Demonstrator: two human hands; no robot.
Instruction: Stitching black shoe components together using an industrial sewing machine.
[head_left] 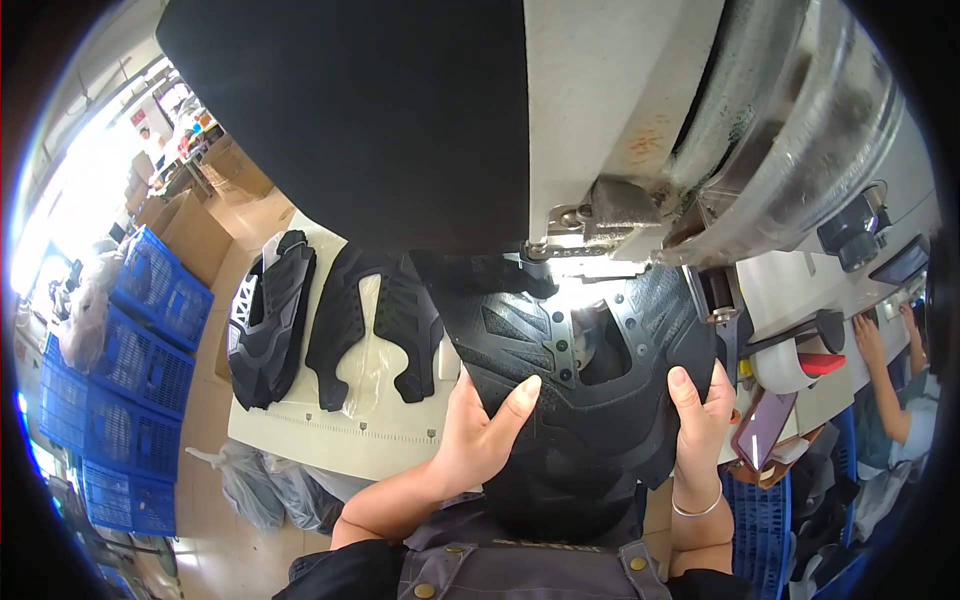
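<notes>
A black shoe upper (600, 410) with eyelet holes and patterned side panels lies under the head of a sewing machine (620, 205). My left hand (487, 425) grips its left edge, thumb on top. On the opposite edge my right hand (700, 415) pinches the material, thumb on top and fingers underneath; a bracelet circles that wrist. The far end of the upper is partly hidden beneath the machine. To the left on the white table (300, 435) rest a flat black upper piece (412, 335) and a stack of black and grey uppers (270, 325).
Blue plastic crates (130, 400) are stacked at the left beside cardboard boxes (195, 235). Plastic bags (250, 490) sit below the table edge. A phone (765, 430) lies at the right, above a blue crate (757, 535). Another person's arms (880, 365) show at the far right.
</notes>
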